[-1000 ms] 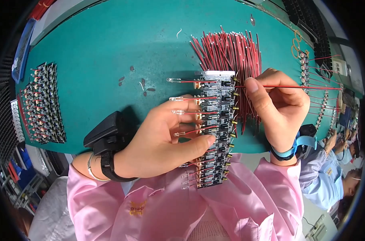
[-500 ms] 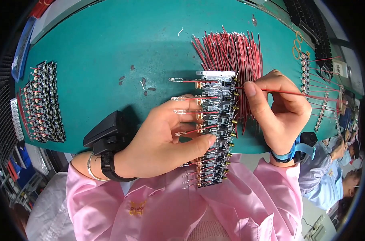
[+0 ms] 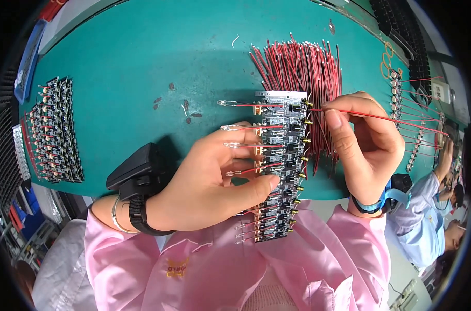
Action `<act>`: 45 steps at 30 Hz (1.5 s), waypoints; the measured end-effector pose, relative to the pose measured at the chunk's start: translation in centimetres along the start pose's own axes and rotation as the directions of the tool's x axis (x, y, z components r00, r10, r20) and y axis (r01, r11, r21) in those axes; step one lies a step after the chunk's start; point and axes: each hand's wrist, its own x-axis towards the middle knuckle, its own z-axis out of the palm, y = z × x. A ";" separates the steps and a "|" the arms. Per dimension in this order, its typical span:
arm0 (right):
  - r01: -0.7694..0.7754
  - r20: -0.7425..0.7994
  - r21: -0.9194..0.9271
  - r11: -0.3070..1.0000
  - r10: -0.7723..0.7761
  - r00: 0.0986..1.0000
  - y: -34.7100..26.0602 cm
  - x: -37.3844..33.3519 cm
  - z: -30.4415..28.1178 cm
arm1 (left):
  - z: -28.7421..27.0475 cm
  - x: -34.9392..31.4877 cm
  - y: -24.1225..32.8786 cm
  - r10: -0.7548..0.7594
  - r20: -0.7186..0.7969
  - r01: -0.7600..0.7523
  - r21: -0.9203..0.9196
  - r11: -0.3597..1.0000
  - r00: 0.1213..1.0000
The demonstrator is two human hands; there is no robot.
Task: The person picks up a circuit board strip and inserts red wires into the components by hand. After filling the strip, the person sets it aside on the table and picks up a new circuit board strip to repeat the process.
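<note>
My left hand [image 3: 214, 181] is closed around a long strip of black circuit boards [image 3: 283, 155], its thumb on the front face and its fingers behind. Clear-tipped bulbs [image 3: 230, 127] on short red leads stick out along the strip's left edge, and small brass-coloured parts [image 3: 307, 140] line the right edge. Beside the strip's upper right end, my right hand [image 3: 367, 142] pinches a thin red wire [image 3: 396, 121] between thumb and forefinger. The wire's left end reaches the strip's right edge; whether it is attached I cannot tell.
A fanned bundle of red and black wires [image 3: 297, 62] lies behind the strip on the green table mat [image 3: 137, 67]. Stacked board strips [image 3: 54, 129] lie at the left. Further strips with red wires [image 3: 396, 96] lie at the right, near a person in light blue [image 3: 422, 223].
My right thumb has slid down and away from the fingertip, and the red wire shows more fully. The strip has shifted slightly right. The co-worker's arm has moved up.
</note>
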 end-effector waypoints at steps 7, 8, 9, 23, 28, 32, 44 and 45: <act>0.075 -0.034 0.097 0.992 -0.072 0.997 0.4 0.1 0.0 | -0.1 0.0 -0.1 0.007 0.014 -0.007 0.001 1.000 1.000; 0.099 -0.036 0.105 0.990 -0.096 0.995 0.5 0.2 -0.1 | -0.1 0.0 -0.2 0.020 0.015 -0.020 0.018 1.000 1.000; 0.099 -0.035 0.105 0.990 -0.096 0.995 0.7 0.3 -0.2 | -0.1 -0.1 -0.1 0.020 0.014 -0.020 0.018 1.000 1.000; 0.165 0.021 0.077 0.983 -0.167 0.986 1.2 0.6 -0.1 | -0.1 -0.1 -0.1 -0.004 0.034 0.004 0.018 1.000 0.999; 0.120 0.024 0.055 0.991 -0.121 0.992 0.9 0.5 0.1 | 0.0 0.0 0.0 -0.021 0.033 0.022 -0.014 1.000 0.999; 0.056 -0.024 0.068 0.996 -0.054 0.998 0.7 0.4 0.7 | 0.1 -0.1 0.2 -0.046 0.035 0.047 -0.038 0.998 0.998; 0.310 0.027 -0.163 0.937 -0.310 0.950 1.3 0.8 0.5 | 0.1 0.0 -0.1 0.050 0.039 -0.049 -0.022 0.999 0.998; 0.310 0.028 -0.162 0.937 -0.310 0.950 1.2 0.8 0.5 | 0.1 -0.1 -0.2 0.050 0.038 -0.049 -0.023 0.999 0.998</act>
